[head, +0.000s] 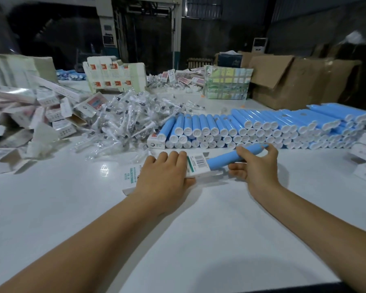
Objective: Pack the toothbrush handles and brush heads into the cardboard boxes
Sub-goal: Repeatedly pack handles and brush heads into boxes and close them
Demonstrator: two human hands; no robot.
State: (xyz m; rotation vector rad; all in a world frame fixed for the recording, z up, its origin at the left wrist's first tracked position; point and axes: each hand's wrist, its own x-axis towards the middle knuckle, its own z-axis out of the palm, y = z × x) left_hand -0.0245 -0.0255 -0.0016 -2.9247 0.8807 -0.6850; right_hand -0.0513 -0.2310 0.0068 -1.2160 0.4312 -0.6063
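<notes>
we had our left hand [165, 176] pinning a box [195, 163] while our right hand's [260, 163] grip pinched a handle [230, 156] half inside; stacked handles [251, 127] and heads [123, 119] remained.

White table [199, 240] under blue handles [251, 127]

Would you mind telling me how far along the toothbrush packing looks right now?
Done: small boxes lie heaped at the left, though whether they're filled can't be told. In hand: the left hand holds a white box on the table while the right hand slides a blue handle into it. Left: a long stack of blue handles and a heap of bagged brush heads.
</notes>
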